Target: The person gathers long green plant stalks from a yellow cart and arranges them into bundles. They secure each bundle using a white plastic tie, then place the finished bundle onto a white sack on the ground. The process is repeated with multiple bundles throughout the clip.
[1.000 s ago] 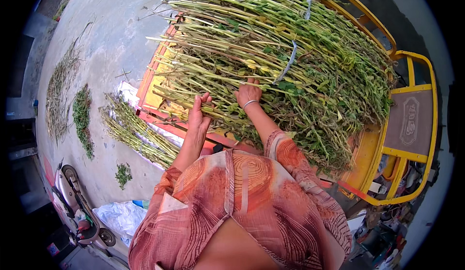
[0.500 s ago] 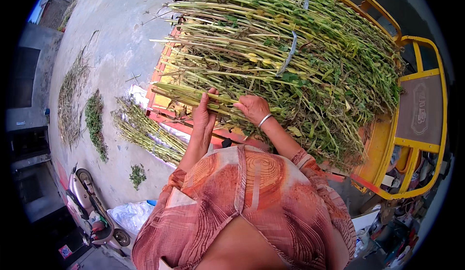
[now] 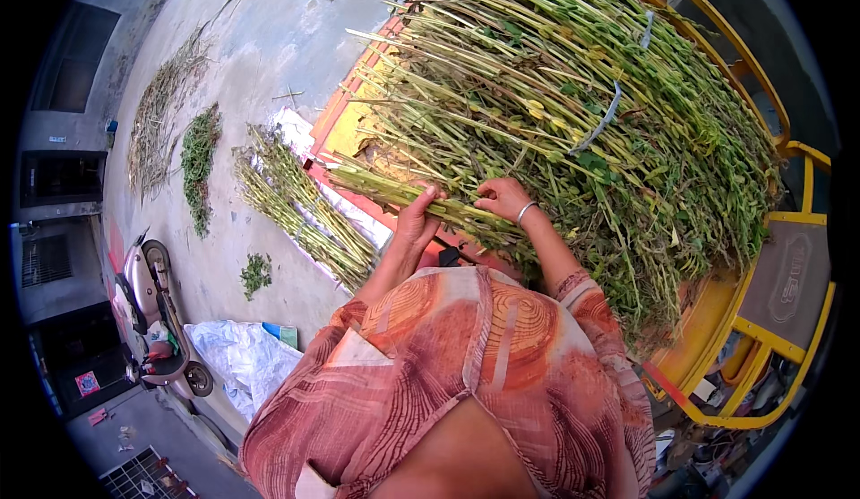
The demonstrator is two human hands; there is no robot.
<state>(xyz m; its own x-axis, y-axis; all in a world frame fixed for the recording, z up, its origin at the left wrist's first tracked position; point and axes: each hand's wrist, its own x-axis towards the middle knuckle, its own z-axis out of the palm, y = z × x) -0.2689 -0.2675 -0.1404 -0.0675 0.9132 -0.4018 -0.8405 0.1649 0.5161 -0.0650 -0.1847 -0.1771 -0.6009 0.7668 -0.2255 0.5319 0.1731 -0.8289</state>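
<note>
1. A thin bunch of green stalks (image 3: 394, 190) was held by both hands at the near edge of a big pile of plants (image 3: 573, 114).
2. The left hand (image 3: 419, 219) was wrapped around the bunch, with its fingers (image 3: 430, 196) curled tight over the stalks.
3. The right hand (image 3: 503, 199) was placed on the same bunch, just beside the left hand. Its fingers (image 3: 485, 203) were bent and pressed onto the stalks, and a thin bangle (image 3: 526, 212) was worn on the wrist.
4. The bunch was laid flat, with its cut ends pointed out to the person's left, past the edge of the pile.
5. The big pile was heaped on a yellow cart (image 3: 788, 320), and the cart's red and orange side (image 3: 345, 127) could be seen under the stalks.
6. Pale ties (image 3: 598, 123) were seen wrapped around some of the stalks on top of the pile.
7. A long bundle of stalks (image 3: 300, 208) was laid on a white sheet (image 3: 300, 136) on the ground, close to the cart's side.
8. Further left, more strips of green and dry plants (image 3: 184, 145) were spread on the grey ground (image 3: 269, 42), well apart from the cart.
9. A scooter (image 3: 157, 315) was parked at the lower left, and a white sack (image 3: 237, 356) was dropped beside it.
10. A shirt with red and pink swirls (image 3: 466, 374) was worn by the person.
</note>
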